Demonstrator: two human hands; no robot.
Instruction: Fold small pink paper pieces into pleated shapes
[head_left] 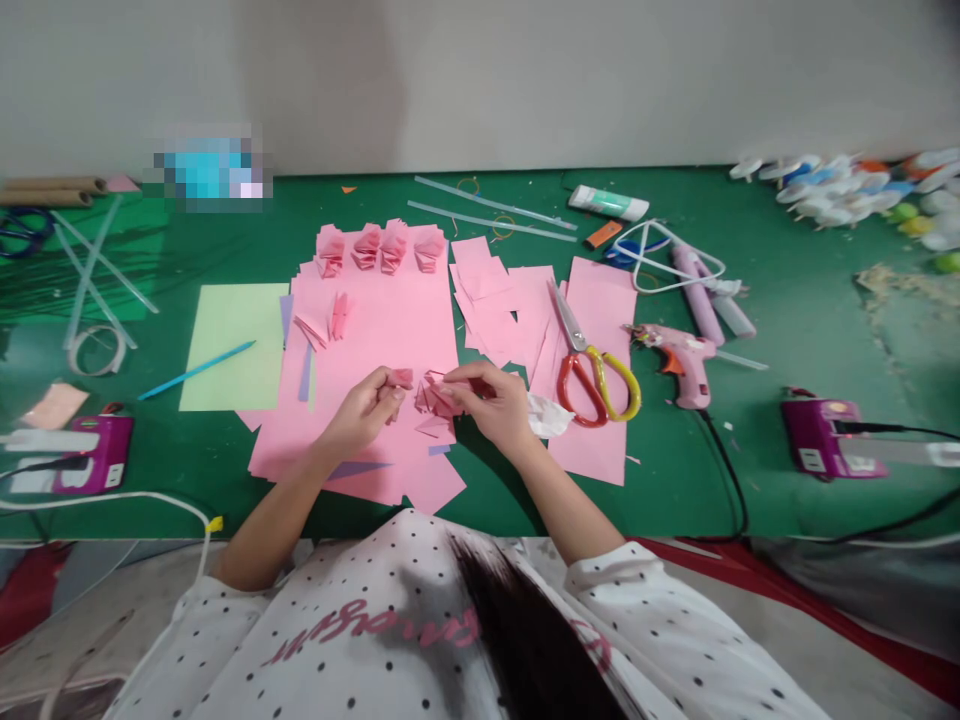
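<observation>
My left hand (366, 408) is closed, pinching a small folded piece of pink paper (402, 378) between thumb and fingers. Just to its right, my right hand (496, 402) has thumb and fingertips closed on a piece from a loose cluster of folded pink paper (433, 403). Both hands are over the front part of a stack of pink paper sheets (382, 330). Along the stack's far edge stand several pleated pink paper pieces (392, 247). Two more folded bits, including a narrow folded pink strip (340, 316), lie nearer on the left.
Scissors with red and yellow handles (589, 365) rest on pink sheets at right, beside a pink glue gun (679, 362). Loose pink squares (484, 295) lie beyond my right hand. A blue pencil (196, 370) crosses a pale green sheet (232, 310). Purple power sockets (825, 435) stand at right.
</observation>
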